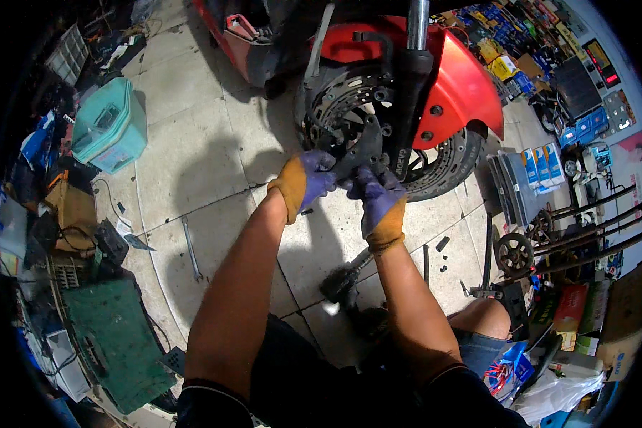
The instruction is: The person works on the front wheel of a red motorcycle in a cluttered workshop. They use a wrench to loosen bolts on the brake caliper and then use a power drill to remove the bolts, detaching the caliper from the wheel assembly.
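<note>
In purple-and-orange gloves, my left hand (308, 182) and my right hand (379, 202) are both closed on a dark, flat metal bracket (366, 146) with holes in it. My left fingers grip its left end; my right fingers pinch its lower edge. The bracket is up against the front wheel of a red motorbike, in front of the slotted brake disc (326, 96) and beside the black fork leg (412, 89). Whether it touches the fork cannot be made out. Over the tyre (446, 178) curves a red mudguard (467, 82).
On the tiled floor lie a wrench (191, 250) at left, a black tool (341, 283) below my hands, and small dark parts (442, 244) at right. A teal bin (137, 118) and a green panel (118, 342) stand left. A small trolley wheel (513, 255) and boxes crowd the right.
</note>
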`<control>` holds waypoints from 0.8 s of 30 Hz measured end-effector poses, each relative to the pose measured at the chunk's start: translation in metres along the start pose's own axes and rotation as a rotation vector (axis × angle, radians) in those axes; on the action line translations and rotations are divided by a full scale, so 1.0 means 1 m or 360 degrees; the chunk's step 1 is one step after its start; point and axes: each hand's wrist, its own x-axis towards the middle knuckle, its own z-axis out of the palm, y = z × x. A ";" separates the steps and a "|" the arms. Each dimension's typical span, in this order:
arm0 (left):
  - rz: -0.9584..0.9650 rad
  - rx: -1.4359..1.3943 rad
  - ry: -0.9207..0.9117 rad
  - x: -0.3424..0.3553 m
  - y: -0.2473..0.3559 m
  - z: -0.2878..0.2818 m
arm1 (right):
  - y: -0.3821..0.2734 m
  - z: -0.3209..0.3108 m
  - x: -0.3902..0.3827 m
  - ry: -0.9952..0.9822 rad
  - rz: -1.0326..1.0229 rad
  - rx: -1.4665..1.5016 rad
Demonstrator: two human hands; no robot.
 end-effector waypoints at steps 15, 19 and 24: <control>0.0061 -0.0285 0.0346 0.015 -0.032 0.049 | 0.046 -0.021 0.026 -0.0008 -0.0025 0.0167; 0.0179 -0.0111 0.0314 0.028 -0.036 0.045 | 0.048 -0.017 0.034 0.0027 0.0089 0.0392; 0.0244 0.0415 0.0483 0.037 -0.036 0.043 | 0.052 -0.007 0.037 0.0098 0.0105 0.0555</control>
